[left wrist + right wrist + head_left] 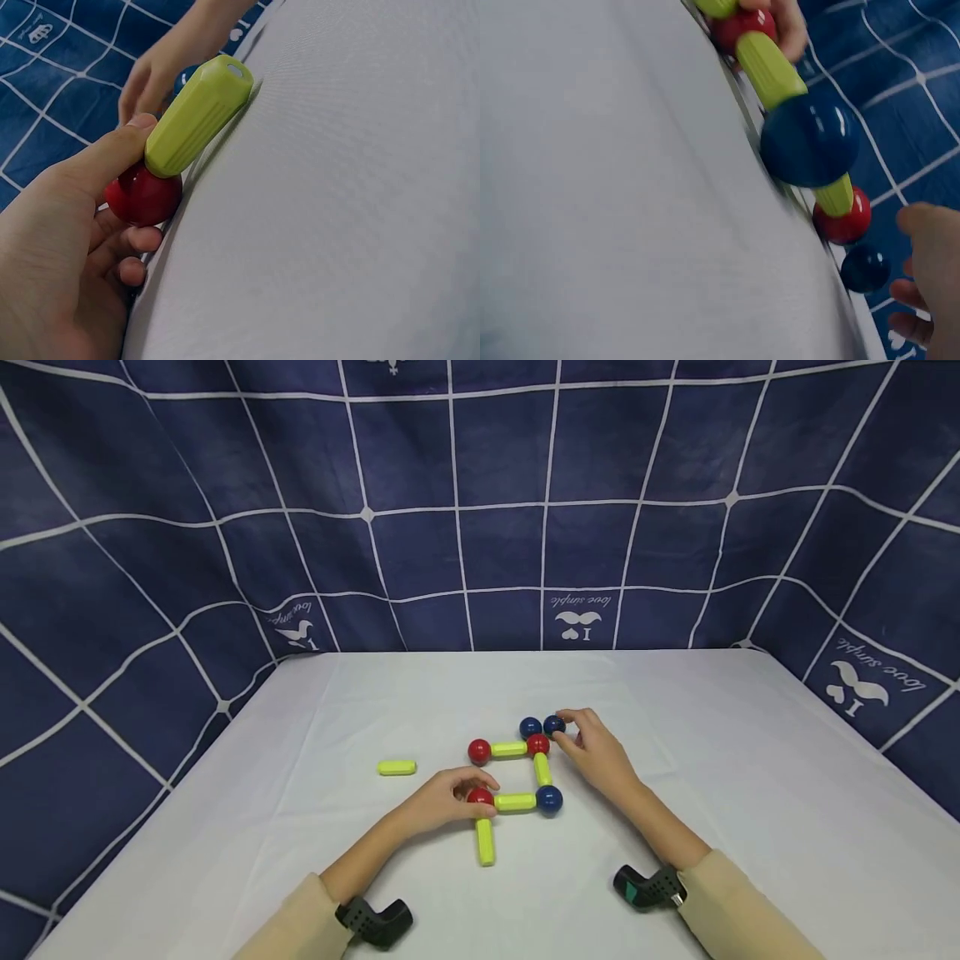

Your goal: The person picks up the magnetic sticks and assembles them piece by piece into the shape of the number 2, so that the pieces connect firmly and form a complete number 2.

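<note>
My left hand (448, 797) holds a glossy red ball (142, 196) between thumb and fingers. From that ball, one yellow-green stick (485, 842) points toward me, and another stick (516, 802) runs right to a blue ball (549, 800). A third stick (542, 769) joins that ball to a far red ball (537, 744), linked by a stick (509, 749) to a red ball (479, 752) on its left. Behind the far red ball, my right hand (596, 752) has thumb and index fingertips at a blue ball (554, 725), beside another blue ball (530, 727).
A loose yellow-green stick (397, 767) lies left of the joined pieces on the white-covered table (360, 710). A dark blue curtain with white grid lines (495, 552) surrounds the back and sides. Each wrist carries a black device (648, 887).
</note>
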`<state>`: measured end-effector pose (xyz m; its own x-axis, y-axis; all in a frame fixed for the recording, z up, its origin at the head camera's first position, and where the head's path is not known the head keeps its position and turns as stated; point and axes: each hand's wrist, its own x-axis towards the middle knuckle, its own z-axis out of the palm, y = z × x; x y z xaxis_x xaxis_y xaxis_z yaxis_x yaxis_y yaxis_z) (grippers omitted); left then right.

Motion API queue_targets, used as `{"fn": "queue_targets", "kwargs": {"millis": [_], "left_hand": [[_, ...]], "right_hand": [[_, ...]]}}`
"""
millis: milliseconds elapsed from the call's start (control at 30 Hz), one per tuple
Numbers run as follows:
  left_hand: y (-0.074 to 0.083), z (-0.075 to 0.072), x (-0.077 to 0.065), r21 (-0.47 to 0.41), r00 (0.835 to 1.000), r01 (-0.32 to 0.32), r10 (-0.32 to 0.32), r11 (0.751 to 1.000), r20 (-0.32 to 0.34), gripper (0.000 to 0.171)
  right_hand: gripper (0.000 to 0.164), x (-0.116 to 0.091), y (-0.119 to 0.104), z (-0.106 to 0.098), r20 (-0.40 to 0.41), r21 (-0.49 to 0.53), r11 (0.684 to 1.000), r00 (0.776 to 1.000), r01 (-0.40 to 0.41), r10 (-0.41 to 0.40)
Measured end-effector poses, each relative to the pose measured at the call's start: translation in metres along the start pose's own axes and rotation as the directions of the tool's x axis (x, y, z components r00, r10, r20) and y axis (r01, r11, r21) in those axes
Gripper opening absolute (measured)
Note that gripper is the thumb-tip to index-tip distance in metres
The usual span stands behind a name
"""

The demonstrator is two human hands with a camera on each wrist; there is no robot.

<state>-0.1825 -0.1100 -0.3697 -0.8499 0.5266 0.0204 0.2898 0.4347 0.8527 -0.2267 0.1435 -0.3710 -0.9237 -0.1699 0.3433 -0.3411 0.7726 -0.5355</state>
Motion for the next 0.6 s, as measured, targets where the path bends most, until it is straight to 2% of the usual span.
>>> {"fn": "queue_targets", "kwargs": {"millis": [100, 200, 267, 433, 600], "left_hand": [[-0.010, 0.001, 0.007, -0.002, 1.000, -0.002, 0.002, 1.000, 0.007, 0.029], [-0.017, 0.002, 0.007, -0.020, 1.000, -0.015, 0.015, 1.000, 0.013, 0.027], [-0.018, 0.002, 0.007, -0.035, 0.999, -0.033, 0.034, 0.999, 0.016, 0.026], [-0.018, 0.001, 0.007, -0.047, 0.998, -0.051, 0.052, 0.998, 0.024, 0.026], [-0.019, 0.001, 0.008, -0.035, 0.998, -0.049, 0.050, 0.998, 0.029, 0.026]], "right_hand": [[0.049, 0.009, 0.012, 0.003, 0.041, 0.061, 0.997, 0.998, -0.054, 0.052], [0.054, 0.012, 0.019, 0.008, 0.105, 0.076, 0.996, 0.994, -0.041, 0.033], [0.051, 0.013, 0.021, 0.010, 0.123, 0.081, 0.996, 0.992, -0.024, 0.014], [0.039, 0.013, 0.022, 0.013, 0.104, 0.079, 0.997, 0.994, -0.022, 0.013], [0.037, 0.009, 0.017, 0.011, 0.048, 0.071, 0.997, 0.998, -0.034, 0.031]]}}
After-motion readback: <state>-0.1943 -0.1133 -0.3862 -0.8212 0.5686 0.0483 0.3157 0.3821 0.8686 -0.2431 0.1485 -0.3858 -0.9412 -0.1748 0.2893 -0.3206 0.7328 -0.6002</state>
